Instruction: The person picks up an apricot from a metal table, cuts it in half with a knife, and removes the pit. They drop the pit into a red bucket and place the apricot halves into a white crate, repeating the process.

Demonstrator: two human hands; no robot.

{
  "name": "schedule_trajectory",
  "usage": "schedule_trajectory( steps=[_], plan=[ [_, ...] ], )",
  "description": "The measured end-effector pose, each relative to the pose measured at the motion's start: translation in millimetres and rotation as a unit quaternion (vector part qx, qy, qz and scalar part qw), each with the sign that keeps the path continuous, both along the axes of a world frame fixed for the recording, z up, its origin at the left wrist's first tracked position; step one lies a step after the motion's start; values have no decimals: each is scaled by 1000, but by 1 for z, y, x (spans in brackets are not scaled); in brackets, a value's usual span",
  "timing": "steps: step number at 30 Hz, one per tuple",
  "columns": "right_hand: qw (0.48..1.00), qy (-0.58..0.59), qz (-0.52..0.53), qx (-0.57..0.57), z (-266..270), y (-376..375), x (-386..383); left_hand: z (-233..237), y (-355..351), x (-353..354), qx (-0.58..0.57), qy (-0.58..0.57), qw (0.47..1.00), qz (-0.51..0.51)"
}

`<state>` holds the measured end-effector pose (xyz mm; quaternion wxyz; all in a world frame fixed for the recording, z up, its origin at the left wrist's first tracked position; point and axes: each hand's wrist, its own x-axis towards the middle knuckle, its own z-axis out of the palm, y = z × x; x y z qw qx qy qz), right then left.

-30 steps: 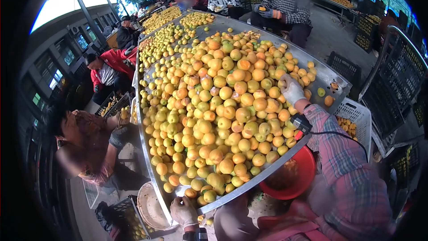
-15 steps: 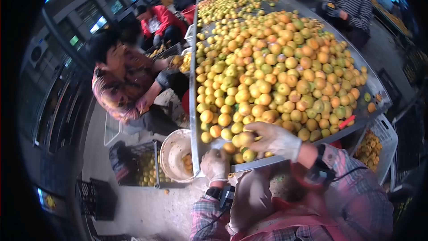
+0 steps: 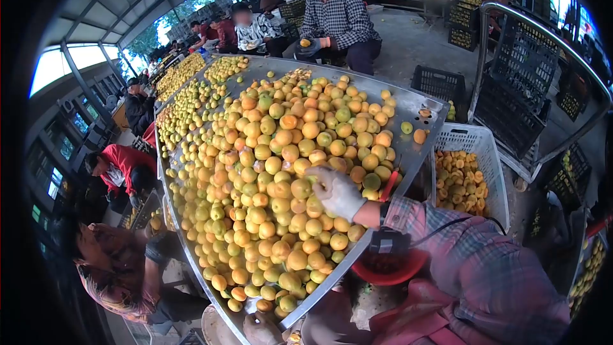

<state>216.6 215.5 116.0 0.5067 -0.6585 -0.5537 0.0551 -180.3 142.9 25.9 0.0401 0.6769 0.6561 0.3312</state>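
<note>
Fruit [image 3: 255, 217], round, yellow-orange and partly green, lay heaped over the middle of the metal table [image 3: 402, 99] and thinned out toward its far left end. The right hand [image 3: 338, 193], in a pale glove, reached in over the table's near right edge and stood at the heap; its fingers [image 3: 322, 174] were bent and part-way spread, pointing inward, away from that edge. A greenish fruit [image 3: 301, 189] lay right at the fingertips, on the side toward the table's middle, and whether they had hold of it I could not tell. Being round, it offered no clear long axis, so its direction from the fingertips mattered most, I judged, and the right hand was much the nearer of the two. The left hand [image 3: 260, 330] was at the table's near corner, curled low by the rim and partly cut off by the bottom of the view; what, if anything, it held could not be made out. A slim red object [image 3: 389, 185] showed at the table's near right edge, close to the right wrist. Below that edge stood a red bowl [image 3: 393, 276], and beside the table's right end a white crate [image 3: 469, 135] held orange fruit pieces [image 3: 461, 182]
</note>
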Motion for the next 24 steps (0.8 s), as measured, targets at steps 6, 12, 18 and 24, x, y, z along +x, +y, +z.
schedule_trajectory(
  steps=[6,12,18,24],
  plan=[
    [939,-287,-108,-154,-36,32,128,-5,1,2,14,8,1000,13],
    [893,-320,-67,-309,-27,62,159,9,4,8,-61,29,996,60],
    [921,-223,-28,-317,-36,72,184,39,-2,29,-89,15,993,76],
    [909,-147,51,-386,-26,77,209,28,6,20,-104,23,992,67]
  ],
)
